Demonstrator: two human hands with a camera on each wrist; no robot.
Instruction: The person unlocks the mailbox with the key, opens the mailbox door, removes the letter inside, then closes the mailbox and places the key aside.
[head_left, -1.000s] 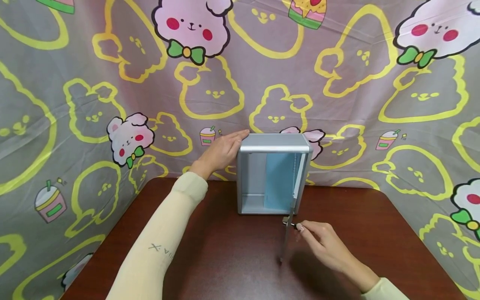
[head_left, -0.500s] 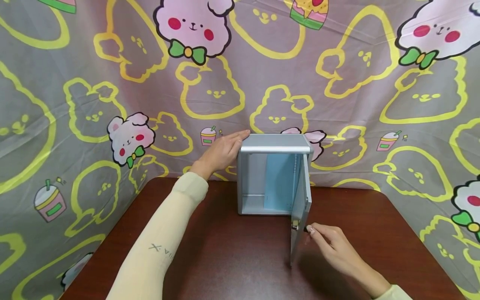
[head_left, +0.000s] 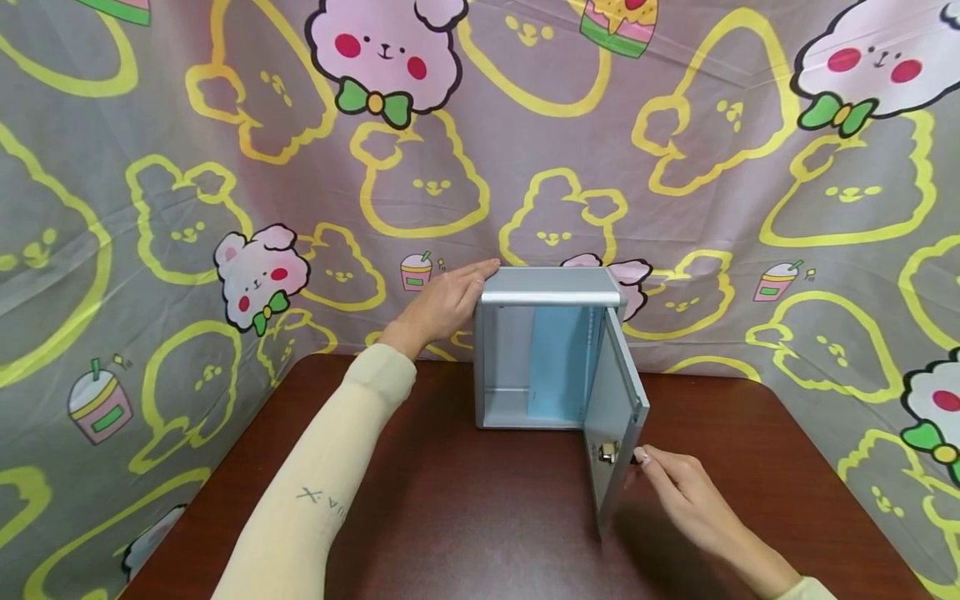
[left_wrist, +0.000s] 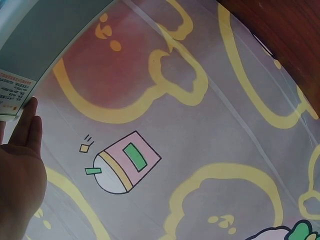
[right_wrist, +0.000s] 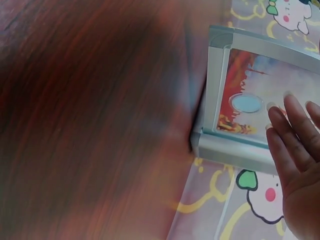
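Observation:
A small silver-grey metal box (head_left: 551,285) stands upright on the table, its hinged door (head_left: 613,392) swung out at the right side. My left hand (head_left: 442,304) rests with extended fingers on its top left edge; in the left wrist view the fingers (left_wrist: 31,130) lie beside a printed label (left_wrist: 15,92). On the door's inner face is a metal lock (head_left: 608,452). My right hand (head_left: 686,492) pinches a small black piece, like a key's head (head_left: 639,456), at the lock's outer side. The right wrist view shows a framed picture panel (right_wrist: 272,82) beyond the fingers.
Inside the box a light blue panel (head_left: 558,362) stands against the back. The dark reddish-brown table (head_left: 450,517) has rounded far corners. Cartoon-printed cloth (head_left: 555,142) hangs behind and on both sides.
My right hand has moved right, swinging the door further open, so more of its inner face and lock shows. My left hand has stayed on the box, which has not moved.

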